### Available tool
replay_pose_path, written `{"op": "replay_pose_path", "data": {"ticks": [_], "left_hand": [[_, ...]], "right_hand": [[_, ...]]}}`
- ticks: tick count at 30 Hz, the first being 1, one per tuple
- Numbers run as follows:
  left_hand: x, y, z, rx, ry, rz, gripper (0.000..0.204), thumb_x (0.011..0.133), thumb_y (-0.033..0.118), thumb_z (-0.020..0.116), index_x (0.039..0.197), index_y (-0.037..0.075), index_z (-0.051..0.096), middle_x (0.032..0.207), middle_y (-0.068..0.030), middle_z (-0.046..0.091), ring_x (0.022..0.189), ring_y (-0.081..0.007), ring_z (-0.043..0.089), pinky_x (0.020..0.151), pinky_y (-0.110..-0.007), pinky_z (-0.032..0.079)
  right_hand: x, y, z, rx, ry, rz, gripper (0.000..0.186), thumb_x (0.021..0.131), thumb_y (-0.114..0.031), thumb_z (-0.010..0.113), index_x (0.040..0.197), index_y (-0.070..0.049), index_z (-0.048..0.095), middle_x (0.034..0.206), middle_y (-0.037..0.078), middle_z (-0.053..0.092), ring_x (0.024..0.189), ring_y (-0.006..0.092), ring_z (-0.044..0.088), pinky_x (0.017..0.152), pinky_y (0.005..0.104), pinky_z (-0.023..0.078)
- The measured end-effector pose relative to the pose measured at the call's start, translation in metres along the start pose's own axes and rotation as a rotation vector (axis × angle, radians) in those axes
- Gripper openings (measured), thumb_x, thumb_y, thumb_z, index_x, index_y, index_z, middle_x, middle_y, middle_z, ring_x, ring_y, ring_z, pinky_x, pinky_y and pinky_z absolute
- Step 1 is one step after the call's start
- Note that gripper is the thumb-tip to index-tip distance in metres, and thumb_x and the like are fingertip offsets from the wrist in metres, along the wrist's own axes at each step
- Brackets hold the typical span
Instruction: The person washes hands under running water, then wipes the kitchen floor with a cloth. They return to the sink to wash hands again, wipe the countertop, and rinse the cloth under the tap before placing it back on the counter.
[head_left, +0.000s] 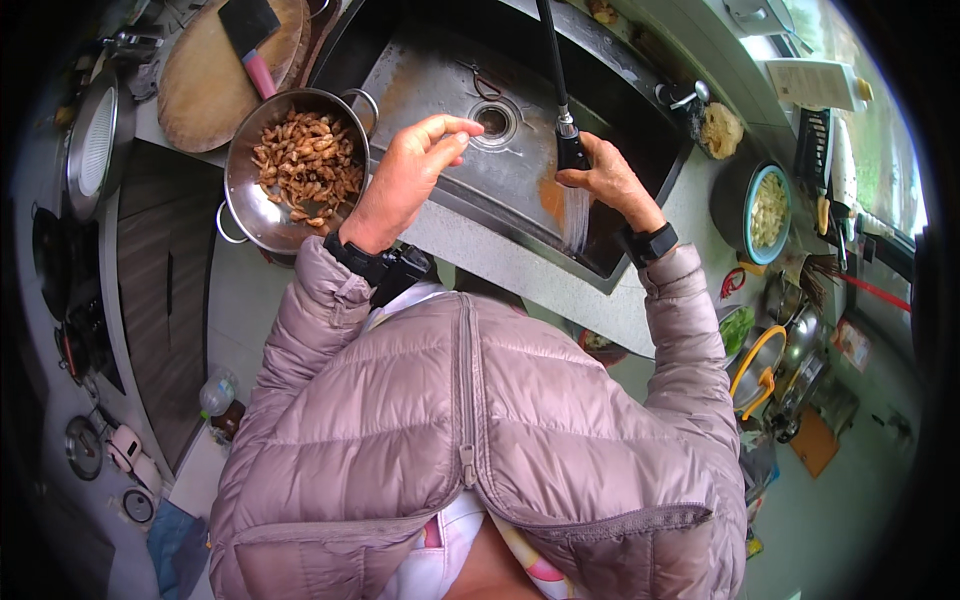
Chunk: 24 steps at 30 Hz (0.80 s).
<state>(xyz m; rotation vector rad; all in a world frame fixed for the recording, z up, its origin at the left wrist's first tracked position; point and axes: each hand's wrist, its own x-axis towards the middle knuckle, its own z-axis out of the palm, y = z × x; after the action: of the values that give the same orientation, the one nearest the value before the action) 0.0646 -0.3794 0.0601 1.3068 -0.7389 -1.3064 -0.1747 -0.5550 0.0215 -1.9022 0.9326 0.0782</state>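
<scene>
My right hand [615, 180] grips a black pull-out tap sprayer [570, 148] over the right part of the metal sink [410, 85]. Water streams from its head toward the near right corner of the basin. My left hand [412, 178] hovers at the sink's near left edge, fingers loosely bent and nothing seen in them. Just left of it, a two-handled steel pan [240, 180] holds a heap of small brown pieces of food [310, 160], perhaps shrimp; I cannot tell for sure. The sink drain [494, 122] lies between my hands.
A round wooden board [205, 85] with a pink-handled cleaver [250, 35] lies behind the pan. On the right stand a blue-rimmed pot [750, 215] of pale chopped food and a yellow-rimmed lid [760, 370]. The pale counter edge [500, 255] runs before me.
</scene>
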Motion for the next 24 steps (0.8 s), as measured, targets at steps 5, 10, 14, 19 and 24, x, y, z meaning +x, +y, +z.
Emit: {"op": "replay_pose_path", "data": {"ticks": [5, 10, 14, 19, 24], "left_hand": [[0.000, -0.001, 0.003, -0.023, -0.001, -0.038, 0.025, 0.098, 0.013, 0.051, 0.115, 0.001, 0.063, 0.114, -0.0025, 0.063, 0.097, -0.0065, 0.054, 0.086, -0.023, 0.043], [0.000, -0.005, 0.005, -0.028, -0.014, -0.054, 0.026, 0.098, 0.014, 0.052, 0.117, 0.001, 0.062, 0.114, -0.0022, 0.063, 0.098, -0.0068, 0.053, 0.086, -0.024, 0.043], [0.006, -0.014, 0.013, 0.022, 0.026, -0.067, 0.031, 0.096, 0.017, 0.057, 0.122, 0.000, 0.059, 0.113, -0.0030, 0.062, 0.098, -0.0067, 0.053, 0.085, -0.023, 0.043], [0.037, -0.034, 0.035, 0.205, 0.092, 0.032, 0.039, 0.088, 0.022, 0.069, 0.117, -0.002, 0.060, 0.101, -0.0048, 0.064, 0.091, -0.0100, 0.057, 0.081, -0.026, 0.046], [0.061, -0.053, 0.052, 0.242, -0.024, 0.063, 0.025, 0.083, 0.019, 0.073, 0.093, -0.002, 0.064, 0.083, -0.0054, 0.065, 0.078, -0.0107, 0.059, 0.071, -0.028, 0.049]], "right_hand": [[-0.008, 0.003, -0.006, -0.057, -0.015, -0.001, 0.037, 0.071, -0.017, 0.079, 0.094, 0.002, 0.057, 0.076, 0.005, 0.056, 0.073, 0.0146, 0.051, 0.070, 0.0313, 0.044], [0.006, 0.002, 0.010, -0.055, 0.013, -0.025, 0.036, 0.070, -0.017, 0.079, 0.093, 0.002, 0.060, 0.079, 0.010, 0.060, 0.073, 0.0195, 0.057, 0.070, 0.0341, 0.047], [0.016, -0.001, 0.040, 0.045, -0.019, -0.030, 0.039, 0.070, -0.018, 0.081, 0.097, 0.004, 0.063, 0.085, 0.015, 0.065, 0.079, 0.0250, 0.063, 0.073, 0.0363, 0.050], [0.010, -0.007, 0.061, 0.081, -0.007, -0.036, 0.044, 0.071, -0.020, 0.082, 0.101, 0.005, 0.062, 0.092, 0.018, 0.066, 0.085, 0.0287, 0.065, 0.078, 0.0371, 0.050], [-0.002, -0.007, 0.061, 0.089, 0.093, -0.127, 0.047, 0.071, -0.022, 0.082, 0.104, 0.004, 0.062, 0.096, 0.018, 0.065, 0.087, 0.0295, 0.064, 0.079, 0.0373, 0.050]]}}
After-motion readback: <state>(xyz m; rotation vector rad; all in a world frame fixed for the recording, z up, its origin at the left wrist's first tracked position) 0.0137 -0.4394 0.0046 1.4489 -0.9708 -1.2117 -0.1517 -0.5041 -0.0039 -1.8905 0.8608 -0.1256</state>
